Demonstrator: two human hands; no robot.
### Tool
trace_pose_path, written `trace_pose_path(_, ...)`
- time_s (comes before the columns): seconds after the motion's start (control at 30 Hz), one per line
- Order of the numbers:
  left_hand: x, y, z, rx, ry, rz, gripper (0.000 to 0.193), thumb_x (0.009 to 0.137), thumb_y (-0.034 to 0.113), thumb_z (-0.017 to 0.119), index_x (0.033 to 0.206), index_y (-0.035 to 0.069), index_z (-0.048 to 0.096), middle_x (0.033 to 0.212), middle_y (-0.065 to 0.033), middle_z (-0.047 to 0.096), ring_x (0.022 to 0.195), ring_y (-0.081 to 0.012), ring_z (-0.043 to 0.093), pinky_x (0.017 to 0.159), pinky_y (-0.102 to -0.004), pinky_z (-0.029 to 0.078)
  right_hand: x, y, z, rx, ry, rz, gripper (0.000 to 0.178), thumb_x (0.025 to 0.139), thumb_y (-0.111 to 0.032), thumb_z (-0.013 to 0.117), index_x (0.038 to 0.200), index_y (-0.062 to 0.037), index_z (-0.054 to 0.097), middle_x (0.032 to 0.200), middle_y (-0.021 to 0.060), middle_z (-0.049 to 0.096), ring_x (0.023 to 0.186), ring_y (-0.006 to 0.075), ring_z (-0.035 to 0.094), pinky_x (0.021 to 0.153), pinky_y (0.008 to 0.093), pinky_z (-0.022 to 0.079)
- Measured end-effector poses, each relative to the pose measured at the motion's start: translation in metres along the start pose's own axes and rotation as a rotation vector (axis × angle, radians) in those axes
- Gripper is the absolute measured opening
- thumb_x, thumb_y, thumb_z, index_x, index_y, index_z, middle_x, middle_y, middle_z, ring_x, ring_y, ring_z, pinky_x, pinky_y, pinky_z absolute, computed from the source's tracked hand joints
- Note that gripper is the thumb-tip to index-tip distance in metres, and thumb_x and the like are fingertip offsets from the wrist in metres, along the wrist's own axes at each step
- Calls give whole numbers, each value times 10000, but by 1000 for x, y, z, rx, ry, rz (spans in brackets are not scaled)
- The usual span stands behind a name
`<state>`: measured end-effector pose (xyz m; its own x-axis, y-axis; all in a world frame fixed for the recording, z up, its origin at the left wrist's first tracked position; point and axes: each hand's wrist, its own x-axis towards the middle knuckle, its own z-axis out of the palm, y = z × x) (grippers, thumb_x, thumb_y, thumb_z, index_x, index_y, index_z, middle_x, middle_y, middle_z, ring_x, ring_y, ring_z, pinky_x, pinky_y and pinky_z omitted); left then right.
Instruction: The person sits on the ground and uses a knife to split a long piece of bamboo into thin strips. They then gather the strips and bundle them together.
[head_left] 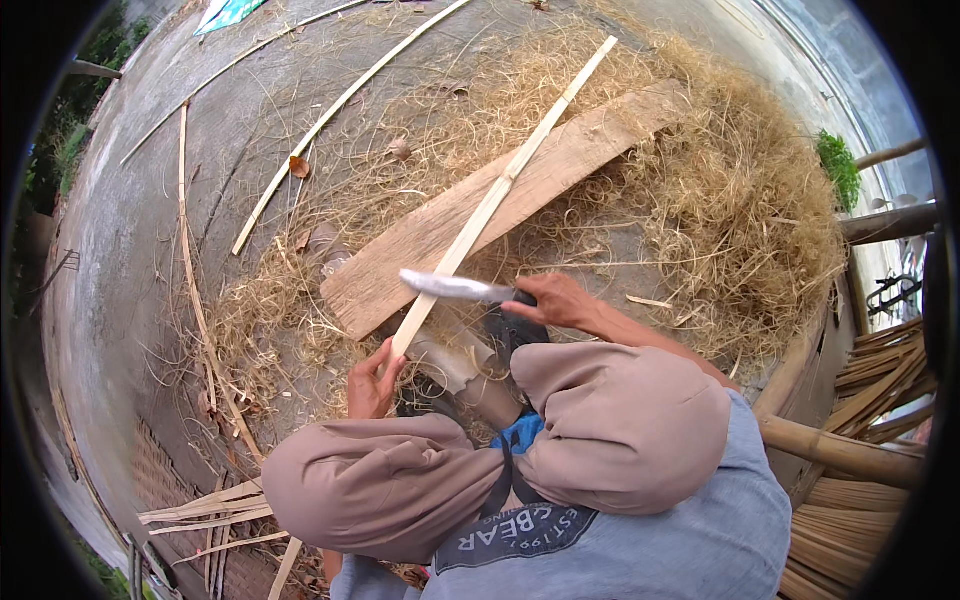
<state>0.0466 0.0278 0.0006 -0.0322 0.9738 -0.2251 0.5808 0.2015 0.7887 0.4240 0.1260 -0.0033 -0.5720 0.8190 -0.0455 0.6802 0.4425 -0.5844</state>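
A long, pale bamboo strip (484,207) slants away from me across a wooden plank (385,268). My left hand (371,384) pinches its near end between thumb and fingers, close to my left knee. In my right hand (562,301) is the dark handle of a knife (455,286). The blade points left and lies crosswise over the strip, a short way beyond my left fingers. Whether its edge touches the strip I cannot tell. Part of the plank's upper face is hidden under the strip.
Curled shavings (740,190) heap around the plank, thickest at the right. More strips lie on the concrete floor, among them a long one (340,105) at the far left. A bamboo pole (840,450) and bundled strips (850,535) are at my right, cut pieces (215,508) at lower left.
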Motion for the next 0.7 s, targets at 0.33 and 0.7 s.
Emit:
trace_pose_path(0.33, -38, -19, -31, -99, -98, -284, 427, 974, 153, 725, 1376, 40, 635, 1118, -58, 746, 1013, -90, 622, 853, -230, 490, 0, 56, -24, -164, 301, 142, 567, 977, -557, 616, 741, -45, 560, 592, 122, 585, 514, 267, 601, 482, 437, 474)
trace_pose_path(0.7, -34, -12, -23, -242, -161, -204, 417, 1048, 300, 592, 1382, 52, 631, 1162, -78, 744, 1079, -101, 612, 921, -266, 483, -9, 40, -32, 308, 382, 618, 573, 1011, -538, 567, 816, -1, 601, 586, 130, 592, 540, 237, 640, 517, 410, 496)
